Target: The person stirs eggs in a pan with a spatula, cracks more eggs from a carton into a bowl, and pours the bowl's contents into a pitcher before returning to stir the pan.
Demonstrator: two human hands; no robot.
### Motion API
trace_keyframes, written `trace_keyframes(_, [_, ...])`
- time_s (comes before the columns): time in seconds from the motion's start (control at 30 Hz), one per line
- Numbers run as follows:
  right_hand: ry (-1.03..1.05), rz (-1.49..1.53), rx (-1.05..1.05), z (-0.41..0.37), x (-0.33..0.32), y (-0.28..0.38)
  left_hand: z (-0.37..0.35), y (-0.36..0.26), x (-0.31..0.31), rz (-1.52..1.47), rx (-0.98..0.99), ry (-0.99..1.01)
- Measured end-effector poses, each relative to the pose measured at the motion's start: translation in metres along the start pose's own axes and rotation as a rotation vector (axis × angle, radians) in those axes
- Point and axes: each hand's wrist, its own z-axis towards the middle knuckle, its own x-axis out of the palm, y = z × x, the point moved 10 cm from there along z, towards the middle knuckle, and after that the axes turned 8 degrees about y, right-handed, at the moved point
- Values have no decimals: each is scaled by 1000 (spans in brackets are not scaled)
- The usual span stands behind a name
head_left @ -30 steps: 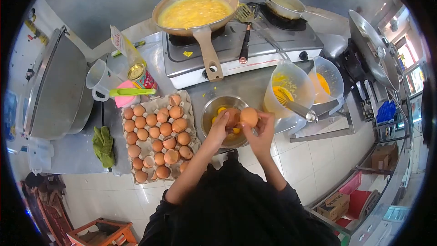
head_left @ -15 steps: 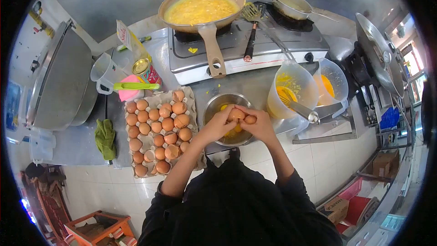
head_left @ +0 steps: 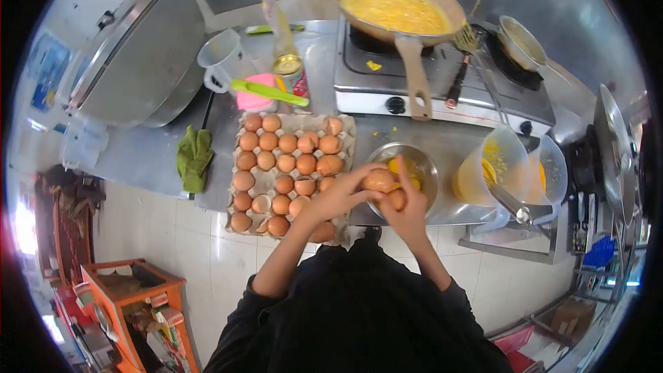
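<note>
Above the rim of a steel bowl (head_left: 429, 160), my left hand (head_left: 343, 197) pinches a wet-looking brown eggshell (head_left: 378, 179). My right hand (head_left: 409, 217) holds a second brown egg (head_left: 396, 199) against its palm, with one finger pointing up. The two shells are close together. Raw egg with yellow yolks (head_left: 409, 174) lies in the bowl, partly hidden by my fingers. Left of the bowl, a cardboard egg tray (head_left: 316, 123) carries several brown eggs and some broken shells; my left forearm passes over its right corner.
Behind stands a gas stove (head_left: 373, 100) with a frying pan (head_left: 409, 48) of yellow egg, a slotted turner (head_left: 458, 81) and a small pan (head_left: 521, 41). Jugs (head_left: 476, 173) with a whisk (head_left: 507, 202) stand right. A green cloth (head_left: 194, 159) and large pot (head_left: 148, 48) are left.
My hands have drawn slightly apart from the egg they both gripped over the bowl; the left keeps the shell, the right keeps the other egg. The view has swung left.
</note>
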Motion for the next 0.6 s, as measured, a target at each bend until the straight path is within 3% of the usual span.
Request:
trace_keyframes(0.03, [153, 92, -2, 5, 26, 8, -19, 7, -13, -110, -9, -69])
trace_keyframes(0.17, [282, 452, -19, 28, 105, 20, -112, 25, -76, -284, -23, -558])
trace_keyframes(0.2, [322, 523, 75, 35, 122, 16, -126, 28, -84, -281, -24, -564])
trace_keyframes(0.27, [365, 592, 170, 49, 148, 10, -164, 29, -112, 446, -376, -761])
trace_keyframes(0.3, [345, 576, 145, 59, 157, 4, -168, 34, -114, 446, -375, -766])
trace_keyframes(0.33, [324, 559, 118, 70, 167, -3, -173, 34, -117, 683, -454, -778])
trace_keyframes(0.37, [290, 357, -5, 83, 174, -7, -176, 30, -119, 921, -530, -783])
trace_keyframes(0.4, [288, 355, -12, 99, 179, -7, -178, 30, -119, 922, -524, -788])
trace_keyframes(0.47, [255, -231, -280, 125, 185, 24, -183, 22, -119, 967, -517, -899])
trace_keyframes(0.53, [240, -245, -239, 142, 192, 26, -188, 22, -120, 937, -485, -935])
trace_keyframes(0.6, [262, -672, -247, 156, 224, -6, -193, 22, -123, 885, -332, -970])
